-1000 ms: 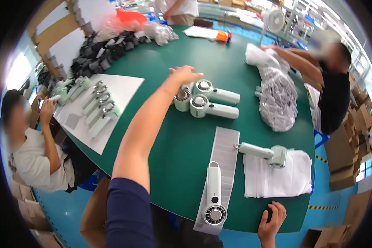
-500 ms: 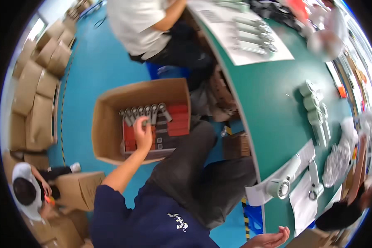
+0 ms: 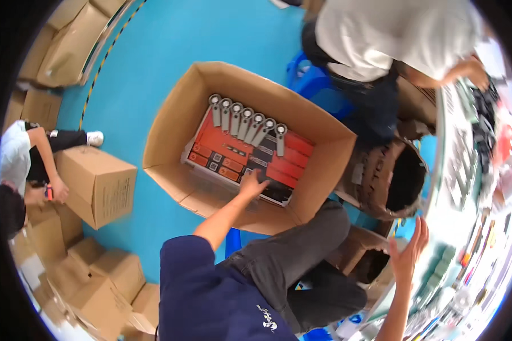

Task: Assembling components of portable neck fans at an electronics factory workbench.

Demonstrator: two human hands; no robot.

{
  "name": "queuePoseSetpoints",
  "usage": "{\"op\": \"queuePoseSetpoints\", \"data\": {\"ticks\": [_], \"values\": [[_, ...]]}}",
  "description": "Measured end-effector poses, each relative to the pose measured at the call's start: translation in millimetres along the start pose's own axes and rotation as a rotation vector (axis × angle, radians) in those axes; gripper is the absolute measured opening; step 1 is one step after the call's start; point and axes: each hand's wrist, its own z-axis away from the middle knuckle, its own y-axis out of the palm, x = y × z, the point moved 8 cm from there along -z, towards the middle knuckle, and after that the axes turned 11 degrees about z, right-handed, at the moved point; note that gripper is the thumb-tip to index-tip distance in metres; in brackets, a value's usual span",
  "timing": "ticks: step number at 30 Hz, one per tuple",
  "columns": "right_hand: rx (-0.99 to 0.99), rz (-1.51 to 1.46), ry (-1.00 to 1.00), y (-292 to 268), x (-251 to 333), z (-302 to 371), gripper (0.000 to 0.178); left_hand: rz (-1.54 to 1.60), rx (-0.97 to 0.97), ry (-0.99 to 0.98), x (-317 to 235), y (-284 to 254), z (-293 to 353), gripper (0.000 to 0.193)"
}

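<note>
A large open carton [image 3: 318, 190] stands in front of me on the floor. Inside it, flat red and black printed packages [image 3: 290, 165] are packed together. A row of several grey handle-shaped parts with round ring ends [image 3: 247, 124] lies across their far side. Over the near part of the packages is my left hand [image 3: 251, 183], fingers apart, holding nothing I can see; whether it touches them I cannot tell. My right hand [image 3: 408, 250] is raised beside the workbench at the right, open, with its fingers stretched.
At upper right a person in a white shirt [image 3: 375, 34] sits by a blue stool [image 3: 318, 88]. Closed cartons [image 3: 105, 187] and another person's arm [image 3: 45, 165] are at the left. An open brown carton [image 3: 375, 176] stands under the bench [image 3: 432, 227].
The view has turned toward the carton, which now appears nearer. My left hand has moved off the grey parts to the packages' near side. My right hand has come up into fuller view.
</note>
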Motion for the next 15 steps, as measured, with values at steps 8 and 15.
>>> {"op": "queuePoseSetpoints", "data": {"ticks": [8,15], "values": [[0.037,0.003,-0.008,21,-34,-5,0.063,-0.249,-0.139,-0.234,47,30,-89,0.094],[0.16,0.136,-0.058,18,-44,-7,0.074,-0.413,-0.126,-0.445,36,102,-142,0.097]]}}
